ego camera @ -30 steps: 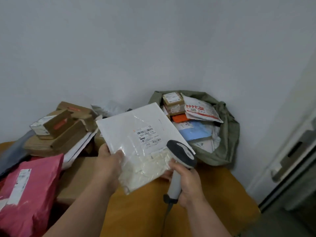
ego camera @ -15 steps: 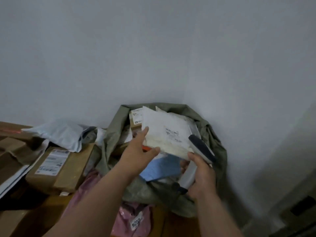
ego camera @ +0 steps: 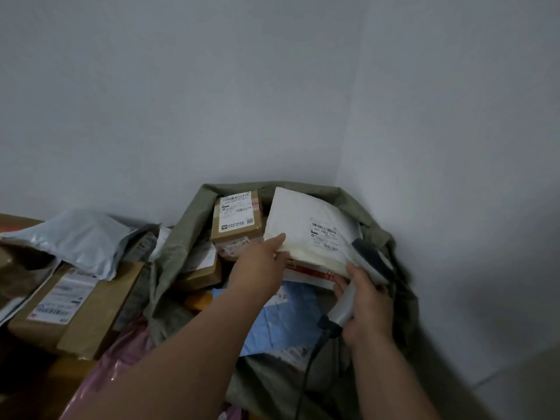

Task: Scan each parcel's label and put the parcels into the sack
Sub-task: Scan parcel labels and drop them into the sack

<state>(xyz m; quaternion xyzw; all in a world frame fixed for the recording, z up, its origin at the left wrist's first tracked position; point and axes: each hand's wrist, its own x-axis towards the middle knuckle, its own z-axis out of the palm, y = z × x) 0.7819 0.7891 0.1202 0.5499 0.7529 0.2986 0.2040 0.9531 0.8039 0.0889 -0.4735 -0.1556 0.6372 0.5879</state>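
An olive-green sack (ego camera: 177, 241) stands open in the corner, holding several parcels: a labelled brown box (ego camera: 236, 218), a blue mailer (ego camera: 288, 324) and a red-and-white one (ego camera: 309, 272). A white padded parcel (ego camera: 306, 225), label up, lies on top of them inside the sack's mouth. My left hand (ego camera: 260, 266) pinches its lower-left edge, index finger on top. My right hand (ego camera: 365, 304) grips the grey-and-white barcode scanner (ego camera: 344, 304) at the parcel's lower-right corner, and the scanner's cable hangs down.
Left of the sack lie a labelled cardboard box (ego camera: 69, 301), a grey poly mailer (ego camera: 75, 237) and a pink mailer (ego camera: 121, 362). Grey walls meet in a corner right behind the sack.
The white parcel went from in front of me, under the scanner, over to the right and down onto the parcels in the sack. Both hands travelled with it.
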